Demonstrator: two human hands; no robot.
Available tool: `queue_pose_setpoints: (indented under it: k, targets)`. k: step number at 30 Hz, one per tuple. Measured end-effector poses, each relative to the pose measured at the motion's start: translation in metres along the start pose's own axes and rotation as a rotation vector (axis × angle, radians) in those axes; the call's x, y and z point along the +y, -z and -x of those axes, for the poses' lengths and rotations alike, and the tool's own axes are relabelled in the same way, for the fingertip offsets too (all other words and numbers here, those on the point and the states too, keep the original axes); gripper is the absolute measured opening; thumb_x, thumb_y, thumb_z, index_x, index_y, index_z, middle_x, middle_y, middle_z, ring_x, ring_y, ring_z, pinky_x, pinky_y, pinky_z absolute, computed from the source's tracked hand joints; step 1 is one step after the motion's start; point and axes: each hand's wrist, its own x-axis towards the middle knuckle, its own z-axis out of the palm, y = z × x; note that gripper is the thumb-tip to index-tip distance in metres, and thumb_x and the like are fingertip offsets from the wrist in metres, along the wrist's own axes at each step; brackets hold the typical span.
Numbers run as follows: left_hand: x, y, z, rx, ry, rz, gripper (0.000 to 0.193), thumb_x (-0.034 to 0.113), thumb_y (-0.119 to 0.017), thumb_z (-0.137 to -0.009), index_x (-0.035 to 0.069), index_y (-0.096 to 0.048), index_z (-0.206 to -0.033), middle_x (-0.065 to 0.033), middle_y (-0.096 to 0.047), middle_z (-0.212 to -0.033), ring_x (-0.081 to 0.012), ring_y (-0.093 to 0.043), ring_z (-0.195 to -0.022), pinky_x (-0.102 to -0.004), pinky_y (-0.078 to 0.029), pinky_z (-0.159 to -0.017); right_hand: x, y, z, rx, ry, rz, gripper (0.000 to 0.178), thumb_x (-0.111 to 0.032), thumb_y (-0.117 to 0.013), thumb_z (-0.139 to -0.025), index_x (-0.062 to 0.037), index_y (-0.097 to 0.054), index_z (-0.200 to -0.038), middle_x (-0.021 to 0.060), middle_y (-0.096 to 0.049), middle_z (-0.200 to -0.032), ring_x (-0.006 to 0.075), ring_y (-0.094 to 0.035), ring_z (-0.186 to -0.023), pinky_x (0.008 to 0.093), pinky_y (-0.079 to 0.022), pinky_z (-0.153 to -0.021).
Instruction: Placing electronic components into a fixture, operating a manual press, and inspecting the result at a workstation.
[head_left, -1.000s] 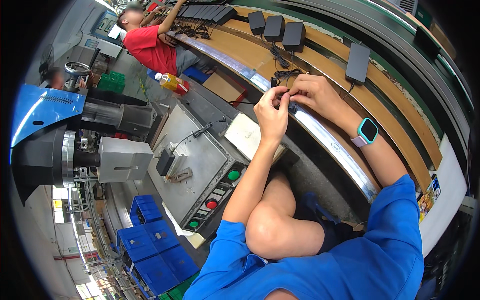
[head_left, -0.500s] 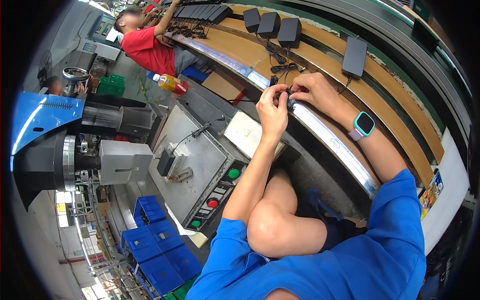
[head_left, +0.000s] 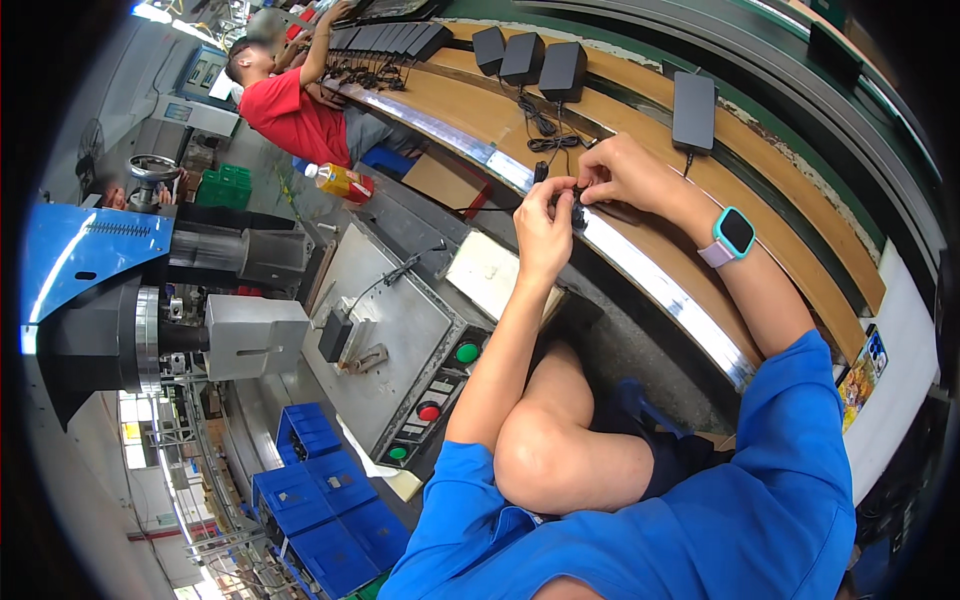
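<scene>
My left hand (head_left: 545,232) and my right hand (head_left: 630,178) meet over the metal-edged front rail of the bench, fingers pinched. Between them is a small dark bundle of black cable (head_left: 579,212), mostly covered by my fingers. Its exact form cannot be made out. Beyond my right hand, a black power adapter (head_left: 694,112) lies on the wooden slats, its cord running down toward my wrist. Farther left sit several more, among them a boxy black adapter (head_left: 563,72), with coiled cords (head_left: 540,128) hanging near my fingertips.
At left stands a machine with a grey metal block (head_left: 258,337) above a plate carrying another black adapter (head_left: 336,335). Its panel has green and red buttons (head_left: 428,411). Blue bins (head_left: 305,495) are below. A bottle (head_left: 338,182) and a red-shirted person (head_left: 290,112) are farther off.
The view has shifted slightly, so the bench adapters appear a little left and lower. Both hands stay pinched together on the cable, with only small finger movement.
</scene>
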Motion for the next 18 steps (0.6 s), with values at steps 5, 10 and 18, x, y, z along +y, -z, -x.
queue_pose_setpoints:
  k: [5, 10, 18]
  targets:
    - [0.005, -0.002, 0.000, -0.038, 0.064, 0.004, 0.017, 0.004, -0.060, -0.088, -0.001, -0.068, -0.102, -0.0146, -0.066, -0.088, -0.0232, -0.064, -0.072, -0.0329, -0.049, -0.067, -0.002, -0.002, 0.000, 0.029, 0.027, 0.156, 0.019, -0.011, -0.080, -0.071, 0.0017, -0.068, -0.077, 0.0123, -0.067, -0.069, 0.0233, -0.065, -0.065, 0.0336, -0.050, -0.060]
    - [0.004, -0.007, 0.004, 0.065, -0.029, -0.057, 0.018, 0.003, -0.060, -0.088, 0.001, -0.069, -0.103, -0.0133, -0.065, -0.090, -0.0234, -0.064, -0.077, -0.0322, -0.049, -0.069, -0.008, 0.003, 0.002, -0.022, -0.164, -0.057, 0.020, -0.011, -0.081, -0.070, 0.0015, -0.066, -0.076, 0.0134, -0.066, -0.067, 0.0267, -0.064, -0.064, 0.0353, -0.049, -0.059]
    - [0.005, -0.006, 0.005, 0.059, -0.021, -0.104, 0.019, 0.003, -0.063, -0.086, 0.004, -0.071, -0.103, -0.0110, -0.064, -0.090, -0.0182, -0.061, -0.074, -0.0292, -0.048, -0.065, -0.006, 0.005, 0.001, -0.091, -0.054, 0.052, 0.022, -0.016, -0.080, -0.072, 0.0008, -0.065, -0.075, 0.0145, -0.065, -0.069, 0.0317, -0.063, -0.069, 0.0381, -0.050, -0.064]
